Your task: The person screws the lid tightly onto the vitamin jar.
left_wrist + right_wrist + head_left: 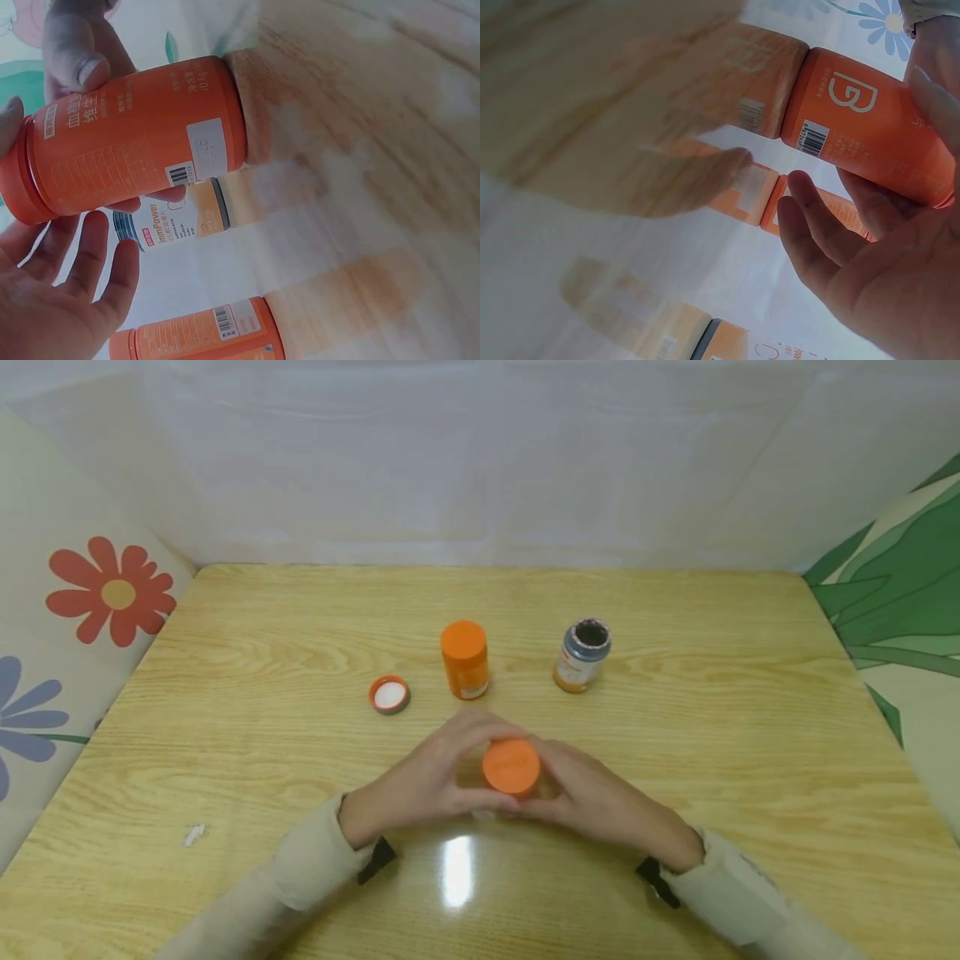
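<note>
The right hand (596, 797) holds an orange bottle (139, 139) by its sides, and the left hand (427, 777) pinches its orange cap (512, 764). The bottle stands upright on the wooden table (300, 610), between the two hands. Farther back stand a second orange bottle (467, 664) with its top on and an open ImmPower bottle (579, 664). A loose cap (389, 695) lies left of them.

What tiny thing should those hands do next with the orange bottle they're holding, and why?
Perhaps the left hand should try twisting the orange lid while the right hand steadies the bottle. That lid is on, both hands are around the bottle, and a jar stands open with a loose lid lying upturned off to the left.
</note>
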Action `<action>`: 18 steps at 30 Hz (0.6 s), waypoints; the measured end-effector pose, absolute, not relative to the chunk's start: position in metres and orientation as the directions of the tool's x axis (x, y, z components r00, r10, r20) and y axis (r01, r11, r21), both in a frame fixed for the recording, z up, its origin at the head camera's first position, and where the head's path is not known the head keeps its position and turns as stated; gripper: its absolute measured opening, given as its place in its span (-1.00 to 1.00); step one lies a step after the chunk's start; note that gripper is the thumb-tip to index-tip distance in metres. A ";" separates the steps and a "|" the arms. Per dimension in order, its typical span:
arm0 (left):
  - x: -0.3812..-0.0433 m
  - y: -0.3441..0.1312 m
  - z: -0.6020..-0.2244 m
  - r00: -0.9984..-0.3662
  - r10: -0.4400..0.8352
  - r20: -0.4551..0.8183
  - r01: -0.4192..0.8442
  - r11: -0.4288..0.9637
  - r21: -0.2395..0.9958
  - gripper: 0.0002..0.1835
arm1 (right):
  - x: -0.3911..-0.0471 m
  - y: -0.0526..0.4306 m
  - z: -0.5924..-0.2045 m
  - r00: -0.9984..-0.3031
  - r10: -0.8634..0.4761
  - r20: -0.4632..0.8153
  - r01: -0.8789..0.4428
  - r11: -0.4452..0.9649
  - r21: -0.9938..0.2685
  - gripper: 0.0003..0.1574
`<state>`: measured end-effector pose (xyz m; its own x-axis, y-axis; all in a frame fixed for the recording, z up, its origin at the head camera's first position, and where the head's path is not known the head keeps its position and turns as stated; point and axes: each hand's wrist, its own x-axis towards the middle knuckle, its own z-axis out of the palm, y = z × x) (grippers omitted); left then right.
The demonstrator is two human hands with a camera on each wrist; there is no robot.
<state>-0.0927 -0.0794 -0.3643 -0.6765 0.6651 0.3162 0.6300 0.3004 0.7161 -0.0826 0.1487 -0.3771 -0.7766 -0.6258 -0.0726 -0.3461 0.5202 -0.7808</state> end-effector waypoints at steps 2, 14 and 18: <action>-0.093 -0.081 -0.364 -0.675 0.674 0.299 0.623 0.304 0.721 -0.27 | -0.082 0.149 -0.377 -0.778 -0.623 -0.080 -0.336 0.521 -0.785 -0.06; -0.094 -0.087 -0.359 -0.640 0.743 0.195 0.569 0.289 0.770 -0.31 | -0.085 0.148 -0.376 -0.755 -0.648 -0.102 -0.294 0.474 -0.830 -0.18; -0.094 -0.086 -0.359 -0.648 0.734 0.204 0.580 0.302 0.757 -0.26 | -0.086 0.148 -0.377 -0.751 -0.653 -0.101 -0.295 0.468 -0.833 -0.18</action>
<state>-0.0941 -0.0860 -0.3587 -0.6481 0.7337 0.2040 0.5798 0.3018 0.7568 -0.0863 0.1483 -0.3770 -0.7509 -0.6526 -0.1012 -0.2950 0.4685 -0.8328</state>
